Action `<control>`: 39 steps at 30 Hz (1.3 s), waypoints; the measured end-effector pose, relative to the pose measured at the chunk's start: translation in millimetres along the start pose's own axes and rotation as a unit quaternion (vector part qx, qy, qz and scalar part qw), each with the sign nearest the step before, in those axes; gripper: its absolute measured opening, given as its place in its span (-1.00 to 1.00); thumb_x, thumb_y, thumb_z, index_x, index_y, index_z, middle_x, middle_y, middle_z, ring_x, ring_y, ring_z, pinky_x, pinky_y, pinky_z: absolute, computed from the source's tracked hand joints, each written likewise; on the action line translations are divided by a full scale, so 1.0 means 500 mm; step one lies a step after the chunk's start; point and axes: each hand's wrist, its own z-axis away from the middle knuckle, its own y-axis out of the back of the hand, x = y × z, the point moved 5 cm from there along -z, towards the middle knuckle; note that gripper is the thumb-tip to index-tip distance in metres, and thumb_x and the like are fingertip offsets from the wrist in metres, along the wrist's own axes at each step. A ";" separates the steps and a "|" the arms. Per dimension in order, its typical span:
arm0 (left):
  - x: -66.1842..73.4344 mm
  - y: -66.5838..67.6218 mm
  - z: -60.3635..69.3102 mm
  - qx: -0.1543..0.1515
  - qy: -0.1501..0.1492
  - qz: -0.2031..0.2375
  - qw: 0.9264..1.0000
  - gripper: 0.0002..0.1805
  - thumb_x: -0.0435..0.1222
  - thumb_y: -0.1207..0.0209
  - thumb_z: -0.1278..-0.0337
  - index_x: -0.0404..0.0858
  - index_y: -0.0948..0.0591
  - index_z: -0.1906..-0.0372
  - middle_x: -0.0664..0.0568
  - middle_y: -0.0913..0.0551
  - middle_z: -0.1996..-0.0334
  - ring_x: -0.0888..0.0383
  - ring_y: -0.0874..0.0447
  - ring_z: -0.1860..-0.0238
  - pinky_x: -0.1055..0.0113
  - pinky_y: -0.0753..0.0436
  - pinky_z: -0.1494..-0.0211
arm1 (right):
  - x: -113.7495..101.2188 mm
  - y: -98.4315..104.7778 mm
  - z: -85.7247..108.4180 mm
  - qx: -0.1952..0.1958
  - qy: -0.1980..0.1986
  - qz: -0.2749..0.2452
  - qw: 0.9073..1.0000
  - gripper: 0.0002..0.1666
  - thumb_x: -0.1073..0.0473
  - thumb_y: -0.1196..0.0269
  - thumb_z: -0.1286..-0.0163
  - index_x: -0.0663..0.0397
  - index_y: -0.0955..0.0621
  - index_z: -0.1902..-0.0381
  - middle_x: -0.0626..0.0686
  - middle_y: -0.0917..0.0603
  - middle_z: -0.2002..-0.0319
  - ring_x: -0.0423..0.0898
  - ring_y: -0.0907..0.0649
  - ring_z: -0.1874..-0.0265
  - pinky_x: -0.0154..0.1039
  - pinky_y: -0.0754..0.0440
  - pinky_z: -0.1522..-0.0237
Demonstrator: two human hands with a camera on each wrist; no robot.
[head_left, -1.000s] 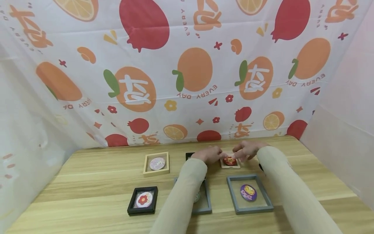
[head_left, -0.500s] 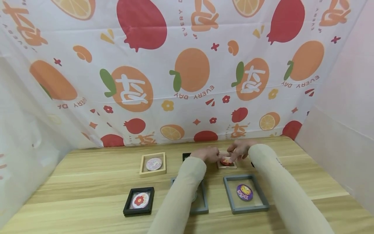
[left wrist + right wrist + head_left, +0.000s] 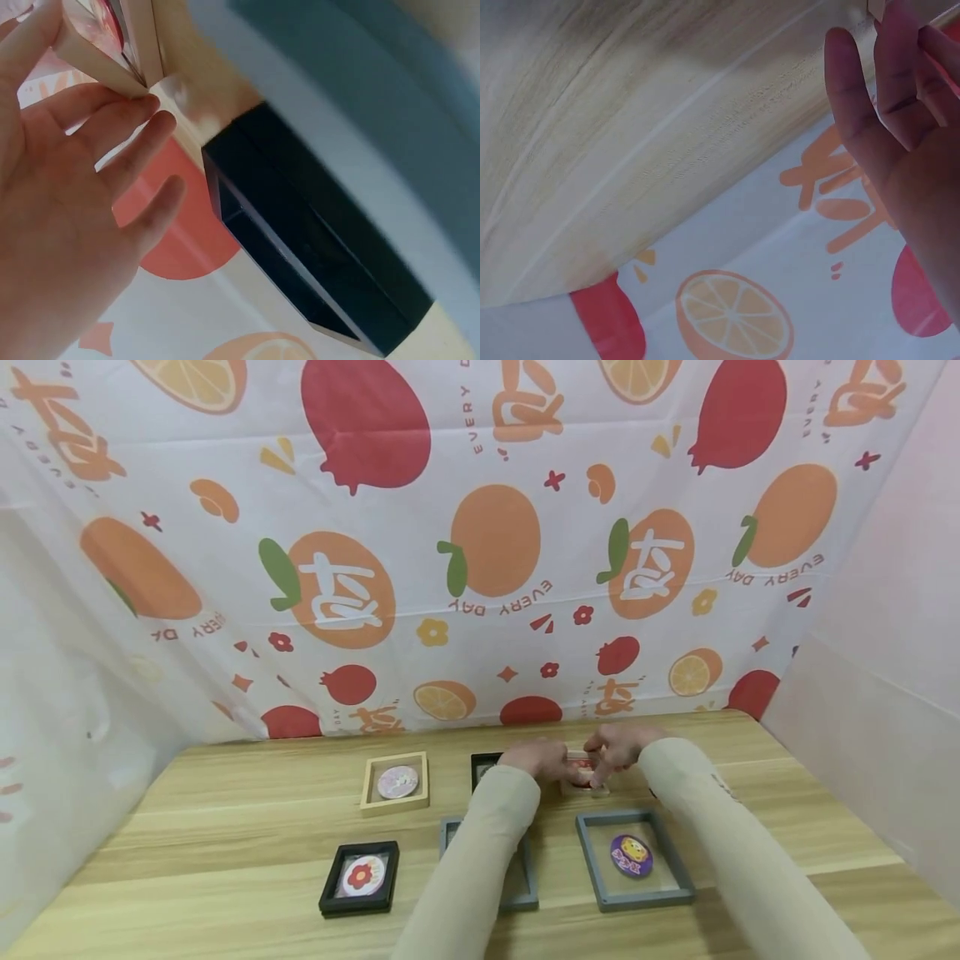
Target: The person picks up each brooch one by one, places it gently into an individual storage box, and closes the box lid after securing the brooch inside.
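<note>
A small light-wood display frame (image 3: 576,790) lies at the back of the table, with a red round badge (image 3: 581,767) in it. Its clear-film half slants over the badge. My left hand (image 3: 536,758) holds the frame's left side; in the left wrist view, thumb and forefinger grip its wooden edge (image 3: 101,69) while the other fingers stay loosely extended. My right hand (image 3: 621,747) holds the film half from the right, forefinger pointing down at its front. The right wrist view shows only a sliver of the frame, behind the right fingers (image 3: 847,82).
Beside my left hand lies a black frame (image 3: 476,770). Nearer are a grey frame (image 3: 528,881) partly under my left sleeve, a grey frame (image 3: 592,860) with a purple badge, and a black frame (image 3: 356,903) with a flower badge. A wooden frame (image 3: 393,806) with a pale badge lies left.
The film half, raised behind the badge half a second ago, has tipped forward over it. My right forefinger has moved down toward the frame's front. The head view has shifted slightly.
</note>
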 end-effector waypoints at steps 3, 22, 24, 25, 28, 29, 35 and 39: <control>0.008 0.000 0.002 0.013 -0.001 -0.001 1.000 -0.61 0.07 -0.30 -0.29 -0.15 -0.62 0.45 0.11 -0.28 0.59 0.20 -0.27 0.51 0.30 -0.29 0.40 | -0.002 -0.004 0.003 0.014 -0.003 0.021 1.000 -0.14 0.14 -0.54 -0.12 0.39 -0.48 -0.32 0.30 -0.56 -0.26 0.12 -0.65 -0.03 0.04 -0.58 -0.12; 0.029 0.003 0.007 0.078 -0.006 -0.101 0.992 -0.66 -0.02 -0.50 -0.05 -0.15 -0.72 0.20 0.16 -0.64 0.44 0.23 -0.49 0.41 0.18 -0.56 0.06 | -0.013 -0.029 -0.013 0.050 -0.019 0.077 0.996 -0.67 0.23 -0.61 -0.02 0.03 -0.67 0.31 -0.07 -0.63 0.41 -0.11 -0.56 0.40 -0.23 -0.53 0.29; 0.028 0.003 0.006 0.079 -0.006 -0.098 0.992 -0.64 -0.01 -0.51 -0.03 -0.15 -0.72 0.21 0.17 -0.63 0.44 0.23 -0.48 0.41 0.18 -0.55 0.07 | -0.016 -0.029 -0.012 0.049 -0.016 0.077 0.996 -0.68 0.23 -0.61 -0.01 0.03 -0.67 0.32 -0.07 -0.63 0.42 -0.12 -0.57 0.42 -0.24 -0.53 0.31; 0.028 0.003 0.006 0.081 -0.005 -0.098 0.992 -0.64 -0.01 -0.52 -0.02 -0.15 -0.72 0.21 0.17 -0.63 0.44 0.23 -0.47 0.41 0.19 -0.55 0.09 | -0.017 -0.030 -0.011 0.049 -0.013 0.078 0.996 -0.68 0.24 -0.61 -0.01 0.04 -0.68 0.33 -0.08 -0.63 0.43 -0.12 -0.57 0.43 -0.25 -0.54 0.32; 0.028 0.002 0.006 0.087 -0.007 -0.097 0.991 -0.63 -0.01 -0.53 0.01 -0.15 -0.72 0.21 0.17 -0.62 0.45 0.22 -0.45 0.42 0.20 -0.55 0.12 | -0.020 -0.030 -0.010 0.049 -0.013 0.079 0.996 -0.69 0.25 -0.61 0.01 0.05 -0.69 0.34 -0.08 -0.65 0.46 -0.13 -0.58 0.46 -0.27 -0.55 0.35; 0.028 0.002 0.006 0.089 -0.008 -0.097 0.991 -0.62 0.00 -0.53 0.02 -0.14 -0.72 0.21 0.16 -0.62 0.46 0.22 -0.45 0.42 0.19 -0.55 0.11 | -0.021 -0.029 -0.010 0.049 -0.014 0.081 0.995 -0.69 0.25 -0.61 0.01 0.06 -0.69 0.34 -0.08 -0.65 0.46 -0.13 -0.58 0.46 -0.26 -0.55 0.35; 0.031 0.000 0.011 0.105 -0.011 -0.097 0.990 -0.59 0.00 -0.56 0.07 -0.14 -0.73 0.19 0.14 -0.67 0.40 0.20 -0.52 0.38 0.12 -0.57 -0.03 | -0.023 -0.030 -0.008 0.058 -0.023 0.090 0.994 -0.68 0.25 -0.62 0.02 0.07 -0.71 0.32 -0.09 -0.67 0.45 -0.14 -0.62 0.45 -0.25 -0.59 0.31; 0.034 -0.003 0.009 0.118 -0.011 -0.108 0.987 -0.58 -0.02 -0.57 0.08 -0.13 -0.73 0.14 0.13 -0.70 0.35 0.19 -0.54 0.36 0.14 -0.54 0.00 | -0.025 -0.033 -0.007 0.068 -0.007 0.102 0.992 -0.67 0.26 -0.63 0.06 0.08 -0.71 0.34 -0.09 -0.66 0.46 -0.15 -0.62 0.46 -0.26 -0.60 0.31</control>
